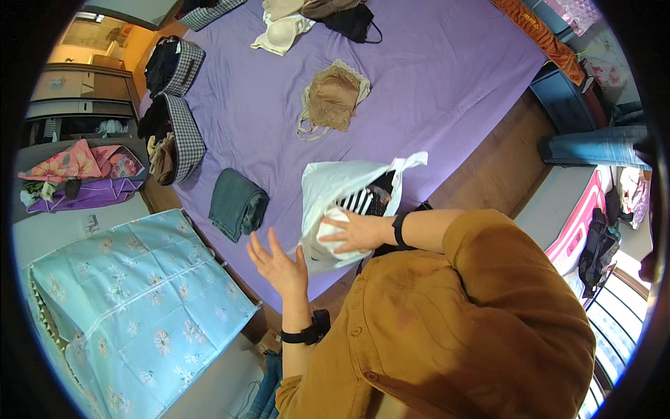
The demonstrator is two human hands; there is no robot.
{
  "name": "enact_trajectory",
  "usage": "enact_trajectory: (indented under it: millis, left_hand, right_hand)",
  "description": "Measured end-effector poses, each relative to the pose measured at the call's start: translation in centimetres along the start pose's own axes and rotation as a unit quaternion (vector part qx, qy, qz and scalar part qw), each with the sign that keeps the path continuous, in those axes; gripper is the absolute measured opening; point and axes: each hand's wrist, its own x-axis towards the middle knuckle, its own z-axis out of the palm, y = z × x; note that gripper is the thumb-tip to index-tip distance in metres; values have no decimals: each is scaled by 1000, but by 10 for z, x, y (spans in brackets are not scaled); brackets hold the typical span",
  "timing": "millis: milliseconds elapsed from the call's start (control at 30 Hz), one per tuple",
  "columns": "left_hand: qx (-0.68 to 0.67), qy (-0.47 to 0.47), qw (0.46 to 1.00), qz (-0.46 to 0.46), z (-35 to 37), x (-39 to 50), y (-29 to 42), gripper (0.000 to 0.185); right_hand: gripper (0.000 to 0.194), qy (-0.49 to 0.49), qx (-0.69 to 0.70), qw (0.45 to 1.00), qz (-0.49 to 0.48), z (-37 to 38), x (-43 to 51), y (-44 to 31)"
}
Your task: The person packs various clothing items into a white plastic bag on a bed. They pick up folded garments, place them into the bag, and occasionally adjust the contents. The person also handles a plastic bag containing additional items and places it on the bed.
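Observation:
A white plastic bag (319,183) lies on the purple bedsheet with its mouth open, showing black-and-white striped fabric (356,201) and dark fabric inside. My right hand (356,232) is at the bag's mouth, its spread fingers curved over a bunched white item (331,226), perhaps cloth or part of the bag. To the left, my left hand (280,267) is raised, fingers apart and nothing in it. Beyond its fingertips lies a folded pair of blue-green jeans (238,204). Farther up the bed is a tan lace garment (335,99) with cream straps.
Checkered fabric boxes (187,141) of clothes line the bed's left edge. Bras (280,36) lie at the far end. A light-blue floral cover (152,314) drapes something at lower left. Floor (487,173) shows along the right, beside a blue cabinet (562,99).

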Motion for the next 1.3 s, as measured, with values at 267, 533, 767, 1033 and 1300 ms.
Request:
enact_trajectory:
  millis: [267,533,767,1033,1300]
  left_hand:
    - [-401,-182,839,-319,17,-10,-36,48]
    - [-701,-165,639,-270,-22,15,-5,58]
    - [-683,-140,618,-363,-37,-6,-30,55]
    - [-724,-123,608,-302,-31,23,-25,51]
    - [-689,-229,626,-283,-32,10,-20,44]
  right_hand:
    - [68,145,345,771,516,-3,3,6]
    - [62,106,381,897,196,-32,30,17]
    - [45,73,343,841,413,-8,15,62]
    - [57,149,23,940,306,-37,32,-6]
    - [38,15,402,879,255,-35,53,44]
